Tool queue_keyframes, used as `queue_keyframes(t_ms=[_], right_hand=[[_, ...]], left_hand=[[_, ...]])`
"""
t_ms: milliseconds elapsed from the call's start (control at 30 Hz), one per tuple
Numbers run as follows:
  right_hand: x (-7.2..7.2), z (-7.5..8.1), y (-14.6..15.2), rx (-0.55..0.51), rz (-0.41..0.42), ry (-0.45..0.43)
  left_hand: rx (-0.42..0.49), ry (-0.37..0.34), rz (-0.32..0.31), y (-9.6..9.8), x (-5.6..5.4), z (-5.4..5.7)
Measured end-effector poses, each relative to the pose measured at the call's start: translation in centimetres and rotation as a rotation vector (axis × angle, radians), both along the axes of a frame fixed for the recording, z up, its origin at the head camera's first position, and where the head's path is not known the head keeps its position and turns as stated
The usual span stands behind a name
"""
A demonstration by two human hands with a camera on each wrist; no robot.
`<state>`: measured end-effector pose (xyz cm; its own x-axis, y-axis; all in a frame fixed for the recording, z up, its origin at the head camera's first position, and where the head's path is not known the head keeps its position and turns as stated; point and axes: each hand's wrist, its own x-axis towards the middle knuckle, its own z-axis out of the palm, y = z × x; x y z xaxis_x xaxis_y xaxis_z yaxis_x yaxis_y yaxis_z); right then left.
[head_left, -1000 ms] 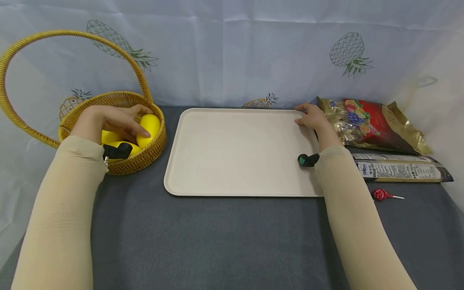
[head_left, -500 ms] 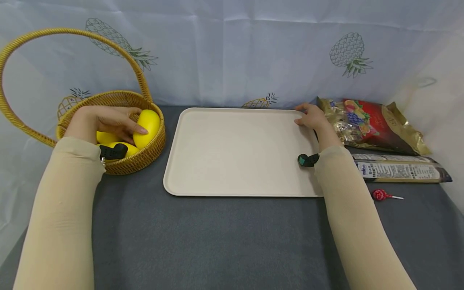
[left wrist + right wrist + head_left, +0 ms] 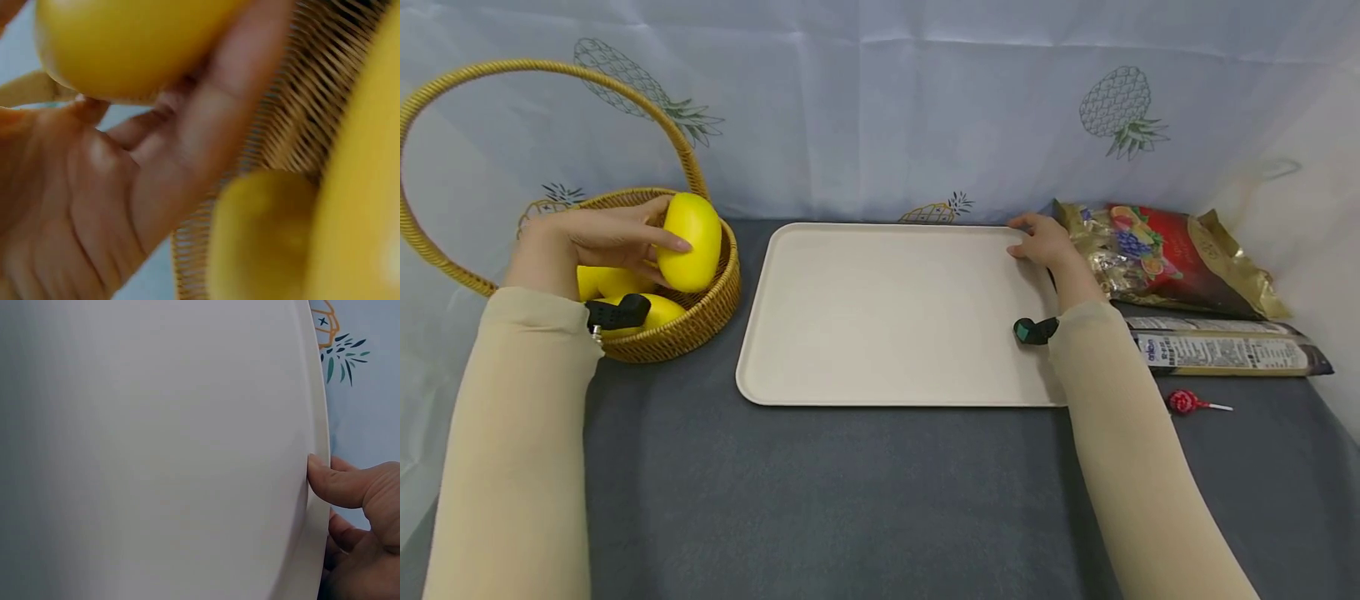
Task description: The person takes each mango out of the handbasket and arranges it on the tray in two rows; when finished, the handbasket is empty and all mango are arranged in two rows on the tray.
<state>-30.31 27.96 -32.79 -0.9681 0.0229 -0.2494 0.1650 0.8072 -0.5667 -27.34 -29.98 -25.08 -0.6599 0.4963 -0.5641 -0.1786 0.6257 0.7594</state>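
Observation:
My left hand holds a smooth yellow mango between thumb and fingers, raised over the right side of the wicker basket. In the left wrist view, the mango lies against the fingers, and more yellow fruit shows below in the basket. Several yellow fruits stay in the basket, partly hidden by the hand and wrist. At its far right corner, the white tray is pinched by my right hand. The right wrist view shows the thumb on the tray's rim.
The basket's tall arched handle rises above the left forearm. Right of the tray lie a red and gold candy bag, a long labelled packet and a red lollipop. A pineapple-print cloth hangs behind.
My left hand has lifted the mango up from the other fruit to above the basket's rim, shifting slightly left. The right hand and the tray have not visibly moved.

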Motion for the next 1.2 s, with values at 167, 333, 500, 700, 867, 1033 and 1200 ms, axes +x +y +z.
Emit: queue_keyframes(t_ms=[167, 333, 500, 700, 867, 1033, 1200], right_hand=[[0.0, 0.1, -0.1, 0.0, 0.0, 0.0], [0.2, 0.2, -0.1, -0.011, -0.007, -0.004], [0.4, 0.0, -0.2, -0.029, -0.007, -0.001], [0.3, 0.1, -0.1, -0.028, -0.001, -0.005], [0.4, 0.2, 0.0, -0.011, 0.006, -0.001], [0.5, 0.4, -0.1, -0.007, 0.007, -0.002], [0.5, 0.3, -0.2, -0.014, 0.011, 0.003]], left_hand=[[0.129, 0.107, -0.049, 1.5, 0.6, 2.2], [0.233, 0.147, -0.1, 5.8, 1.5, 3.7], [0.261, 0.131, -0.076, 9.9, 2.0, 3.4], [0.328, 0.112, 0.001, 14.1, 1.4, 1.7], [0.378, 0.117, 0.099, 17.6, 0.9, 0.7], [0.398, 0.13, 0.17, 20.9, 0.3, -0.3], [0.411, 0.136, 0.23, 23.5, -0.2, -1.3]])
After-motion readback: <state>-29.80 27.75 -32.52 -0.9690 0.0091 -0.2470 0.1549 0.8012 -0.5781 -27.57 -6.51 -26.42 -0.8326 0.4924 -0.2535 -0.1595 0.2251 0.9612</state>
